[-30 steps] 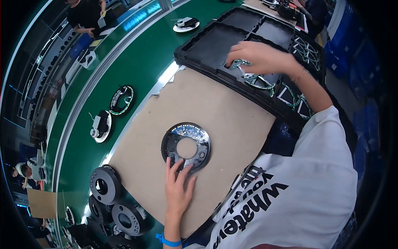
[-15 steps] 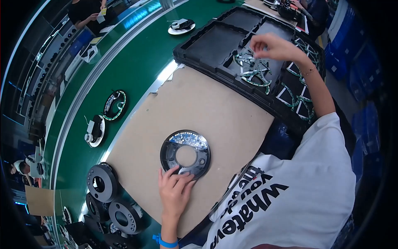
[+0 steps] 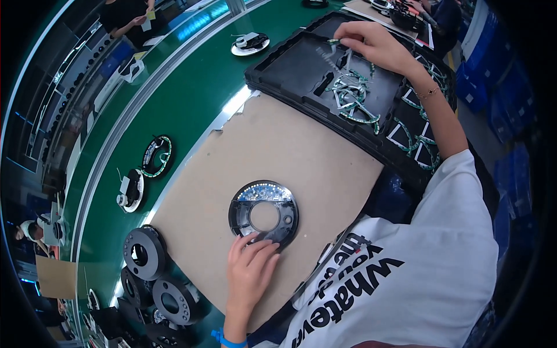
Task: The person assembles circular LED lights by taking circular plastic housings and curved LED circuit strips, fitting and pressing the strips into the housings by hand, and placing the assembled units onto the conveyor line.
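Note:
A black ring-shaped housing (image 3: 288, 231) lies on the cardboard sheet, with a curved circuit board (image 3: 259, 191) dotted with small lights along its far side. My left hand (image 3: 250, 272) holds its near rim, fingertips over the edge. Above the black divided tray (image 3: 277, 62), my right hand (image 3: 374, 46) pinches a thin curved green circuit strip (image 3: 334, 42). Pale wires hang blurred below those fingers. More green strips with white wires (image 3: 355, 98) lie tangled in the compartment underneath.
Brown cardboard (image 3: 301, 151) covers the bench before me. Several dark grey ring covers (image 3: 143, 253) are piled at the near left. On the green surface stand a ring with a lit-looking strip (image 3: 156, 156) and white-based assemblies (image 3: 250, 44). Another person (image 3: 130, 20) is at the far left.
My right hand has risen away from the strip pile, up and left, with a green strip now showing in its fingers. The housing sits slightly farther right in view, my left hand still on it.

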Demonstrator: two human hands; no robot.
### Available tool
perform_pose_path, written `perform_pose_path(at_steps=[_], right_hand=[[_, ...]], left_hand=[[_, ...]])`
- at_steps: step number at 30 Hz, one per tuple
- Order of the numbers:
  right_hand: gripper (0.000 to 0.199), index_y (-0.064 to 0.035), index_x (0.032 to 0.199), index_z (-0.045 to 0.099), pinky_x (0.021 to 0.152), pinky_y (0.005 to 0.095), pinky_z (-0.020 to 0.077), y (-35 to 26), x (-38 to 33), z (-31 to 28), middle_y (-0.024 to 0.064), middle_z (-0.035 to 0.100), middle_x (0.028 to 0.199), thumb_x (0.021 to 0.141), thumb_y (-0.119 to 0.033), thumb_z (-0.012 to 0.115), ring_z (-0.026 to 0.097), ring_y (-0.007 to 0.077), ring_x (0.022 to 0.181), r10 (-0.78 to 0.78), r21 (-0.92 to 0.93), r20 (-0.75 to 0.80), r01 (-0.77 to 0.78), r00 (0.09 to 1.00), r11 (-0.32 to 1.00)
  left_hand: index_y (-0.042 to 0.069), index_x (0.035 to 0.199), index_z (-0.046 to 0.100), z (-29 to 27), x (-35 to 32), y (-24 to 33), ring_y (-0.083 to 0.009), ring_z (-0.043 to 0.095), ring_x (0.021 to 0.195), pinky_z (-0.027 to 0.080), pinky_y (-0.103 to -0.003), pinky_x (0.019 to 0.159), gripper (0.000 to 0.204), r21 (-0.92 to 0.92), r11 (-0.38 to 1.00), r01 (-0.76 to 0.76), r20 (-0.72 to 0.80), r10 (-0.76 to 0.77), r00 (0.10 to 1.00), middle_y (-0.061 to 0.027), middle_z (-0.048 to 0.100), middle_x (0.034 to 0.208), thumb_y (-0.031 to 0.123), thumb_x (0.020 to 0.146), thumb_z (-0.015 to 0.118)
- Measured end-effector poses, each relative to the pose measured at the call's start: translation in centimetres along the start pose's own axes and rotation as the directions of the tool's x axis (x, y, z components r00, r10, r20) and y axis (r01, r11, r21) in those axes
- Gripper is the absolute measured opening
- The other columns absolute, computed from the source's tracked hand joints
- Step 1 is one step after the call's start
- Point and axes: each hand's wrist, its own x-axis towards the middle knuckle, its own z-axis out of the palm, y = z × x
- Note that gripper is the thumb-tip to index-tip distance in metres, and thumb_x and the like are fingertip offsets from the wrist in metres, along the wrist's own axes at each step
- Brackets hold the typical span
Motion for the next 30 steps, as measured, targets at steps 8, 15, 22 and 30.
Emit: perform_pose_path(at_steps=[8, 15, 22, 30], right_hand=[[0.013, 0.0022, 0.092, 0.058, 0.064, 0.0273, 0.0445, -8.7, 5.0, 4.0, 0.0084, 0.057, 0.077, 0.086, -0.009, 0.055, 0.053, 0.0171, 0.068, -0.472, 0.402, 0.257, 0.351, 0.843, 0.846], [0.017, 0.0002, 0.09, 0.064, 0.063, 0.0295, 0.0453, -15.4, 5.8, 8.8, 0.0096, 0.06, 0.075, 0.083, -0.013, 0.056, 0.057, 0.0186, 0.068, -0.722, 0.856, 0.229, 0.217, 0.653, 0.469], [0.017, -0.0007, 0.089, 0.063, 0.061, 0.0281, 0.0444, -14.5, 5.5, 8.9, 0.0069, 0.06, 0.075, 0.083, -0.015, 0.057, 0.055, 0.0138, 0.068, -0.738, 0.929, 0.228, 0.084, 0.635, 0.36], [0.015, -0.0008, 0.087, 0.063, 0.059, 0.0259, 0.0423, -13.6, 5.1, 9.3, 0.0049, 0.06, 0.072, 0.082, -0.014, 0.059, 0.054, 0.0127, 0.065, -0.723, 0.928, 0.125, 0.176, 0.68, 0.327]], left_hand=[[0.002, 0.122, 0.05, -3.4, 3.7, -0.5, -0.0272, 0.051, 0.113, 0.042, -0.038, 0.096, 0.046, -0.397, 0.895, 0.204, -0.175, -0.292, 0.94, -0.0135, 0.055, 0.12, -0.006, 0.077, 0.057], [0.003, 0.133, 0.038, -1.6, 4.9, -1.9, -0.0234, 0.044, 0.122, 0.036, -0.037, 0.102, 0.056, -0.638, 0.697, 0.329, -0.021, -0.442, 0.897, -0.012, 0.04, 0.136, -0.004, 0.08, 0.055], [-0.006, 0.132, 0.029, 3.5, 3.4, 1.6, -0.0331, 0.026, 0.132, 0.022, -0.041, 0.107, 0.073, -0.128, 0.854, 0.504, -0.286, -0.518, 0.806, -0.0249, 0.027, 0.138, 0.02, 0.076, 0.068], [-0.006, 0.132, 0.018, 9.0, 7.5, 0.0, -0.0465, 0.018, 0.127, 0.023, -0.049, 0.103, 0.093, -0.061, 0.899, 0.433, -0.353, -0.426, 0.833, -0.031, 0.012, 0.133, 0.029, 0.066, 0.073]])
